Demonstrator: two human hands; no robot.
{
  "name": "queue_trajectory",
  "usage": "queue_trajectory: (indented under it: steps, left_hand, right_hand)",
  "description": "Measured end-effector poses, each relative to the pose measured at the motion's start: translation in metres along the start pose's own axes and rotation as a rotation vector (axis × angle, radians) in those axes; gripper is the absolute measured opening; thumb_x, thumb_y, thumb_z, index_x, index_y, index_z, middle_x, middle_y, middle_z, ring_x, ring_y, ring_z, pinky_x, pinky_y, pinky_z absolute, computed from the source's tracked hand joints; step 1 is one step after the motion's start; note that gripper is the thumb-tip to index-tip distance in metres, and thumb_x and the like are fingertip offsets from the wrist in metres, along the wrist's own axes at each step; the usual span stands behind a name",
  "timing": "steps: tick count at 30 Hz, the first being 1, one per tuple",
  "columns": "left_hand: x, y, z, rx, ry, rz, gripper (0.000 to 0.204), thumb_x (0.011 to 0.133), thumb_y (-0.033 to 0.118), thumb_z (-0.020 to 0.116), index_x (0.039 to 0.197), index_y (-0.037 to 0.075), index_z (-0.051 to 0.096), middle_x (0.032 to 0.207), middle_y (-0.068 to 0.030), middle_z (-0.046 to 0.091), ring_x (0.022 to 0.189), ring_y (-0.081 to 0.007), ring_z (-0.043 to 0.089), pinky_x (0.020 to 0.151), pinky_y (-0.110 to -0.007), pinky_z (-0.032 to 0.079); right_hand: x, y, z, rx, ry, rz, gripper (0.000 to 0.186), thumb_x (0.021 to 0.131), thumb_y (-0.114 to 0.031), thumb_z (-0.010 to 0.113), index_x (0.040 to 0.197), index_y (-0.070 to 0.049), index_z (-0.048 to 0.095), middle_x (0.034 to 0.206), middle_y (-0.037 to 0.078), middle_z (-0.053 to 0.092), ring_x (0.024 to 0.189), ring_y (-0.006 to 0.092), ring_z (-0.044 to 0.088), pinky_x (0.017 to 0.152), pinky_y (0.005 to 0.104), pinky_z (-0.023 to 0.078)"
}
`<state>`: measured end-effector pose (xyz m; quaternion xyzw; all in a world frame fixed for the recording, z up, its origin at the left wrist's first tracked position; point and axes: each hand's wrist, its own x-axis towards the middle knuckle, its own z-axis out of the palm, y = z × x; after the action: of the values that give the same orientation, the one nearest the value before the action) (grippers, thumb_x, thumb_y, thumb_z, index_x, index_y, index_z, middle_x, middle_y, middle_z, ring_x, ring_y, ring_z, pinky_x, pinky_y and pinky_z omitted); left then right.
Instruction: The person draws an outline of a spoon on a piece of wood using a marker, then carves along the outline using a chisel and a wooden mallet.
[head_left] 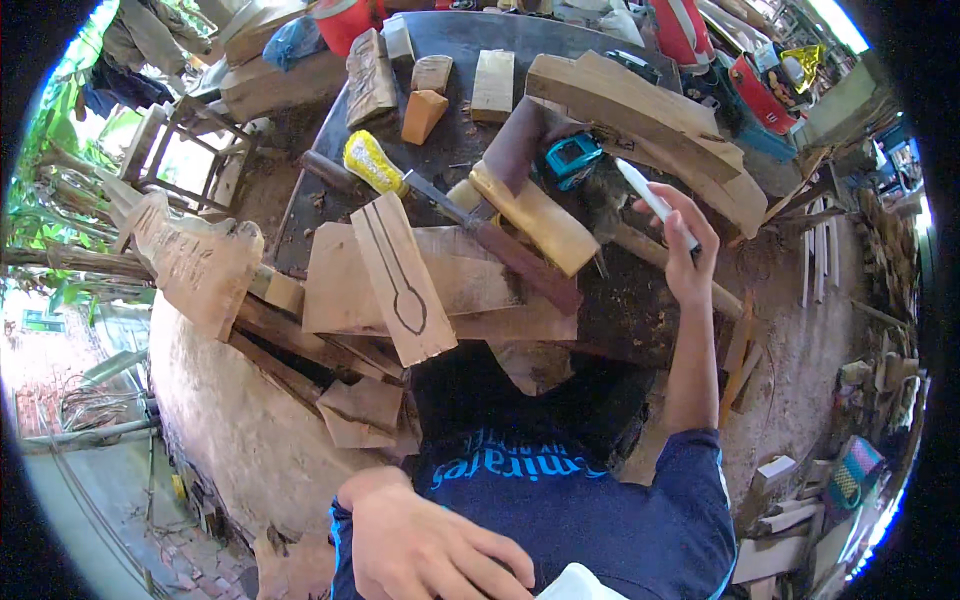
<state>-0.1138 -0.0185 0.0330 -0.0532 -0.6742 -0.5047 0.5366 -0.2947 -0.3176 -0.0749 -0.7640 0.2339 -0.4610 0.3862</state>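
Note:
My right hand is raised over the right side of the workbench, its fingers closed round a white marker pen. My left hand is close to my body at the lower edge, fingers loosely stretched, near a white thing that is cut off by the frame. Whether the fingertips touch it, I cannot tell. On a wide flat board lies a narrow wooden blank with a spoon outline drawn on it in black. Beside it rest a chisel and a wooden mallet.
A yellow-handled tool, a teal tape measure and several wood blocks lie on the dark bench. A long curved timber runs along its far right. A carved wooden piece juts out at the left.

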Motion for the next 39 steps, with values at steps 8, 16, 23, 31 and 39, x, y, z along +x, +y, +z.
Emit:
queue_trajectory:
  steps: [8,16,23,31,39]
  left_hand:
    - [-0.029,0.034,-0.010,0.215,-0.060,-0.007,0.026,0.095,0.030,0.064,0.103,0.006,0.073,0.125,-0.0147,0.063,0.117,-0.0352,0.058,0.097,-0.059,0.042]
    - [-0.103,-0.001,-0.040,1.223,0.913,-0.094,0.055,0.077,0.033,0.078,0.112,-0.006,0.064,0.109,-0.0221,0.068,0.102,-0.0373,0.065,0.090,-0.048,0.050]
    - [-0.124,-0.020,-0.051,1.549,1.021,-0.792,0.095,0.067,0.037,0.087,0.141,-0.005,0.045,0.140,-0.0218,0.052,0.133,-0.0381,0.045,0.110,-0.045,0.034]
    - [-0.144,-0.027,-0.057,1.595,0.897,-0.843,0.090,0.071,0.040,0.083,0.141,-0.003,0.046,0.141,-0.0191,0.053,0.133,-0.0360,0.045,0.109,-0.044,0.031]
    - [-0.148,-0.047,-0.054,1.710,0.941,-0.811,0.090,0.071,0.042,0.081,0.140,-0.005,0.047,0.142,-0.0211,0.051,0.131,-0.0372,0.046,0.109,-0.045,0.030]
  right_hand:
    - [0.027,-0.037,0.041,-0.035,-0.119,-0.026,0.031,0.092,-0.016,0.070,0.120,-0.005,0.065,0.097,0.004,0.071,0.077,0.0082,0.061,0.071,0.0221,0.048]
    - [0.012,-0.052,0.073,0.036,0.000,-0.052,0.014,0.087,-0.010,0.075,0.088,-0.002,0.064,0.079,0.005,0.068,0.068,0.0076,0.061,0.061,0.0220,0.048]
    - [-0.012,-0.081,0.095,0.198,-0.173,0.065,0.009,0.085,-0.002,0.067,0.079,-0.002,0.060,0.071,0.005,0.064,0.059,0.0085,0.059,0.053,0.0236,0.045]
    - [-0.021,-0.110,0.116,0.159,-0.437,0.030,0.016,0.077,-0.006,0.076,0.083,-0.002,0.062,0.074,0.009,0.064,0.063,0.0138,0.063,0.058,0.0260,0.048]
    - [-0.038,-0.106,0.118,0.180,-0.293,0.067,0.008,0.081,0.004,0.064,0.083,0.000,0.056,0.074,0.014,0.063,0.064,0.0150,0.058,0.057,0.0244,0.042]
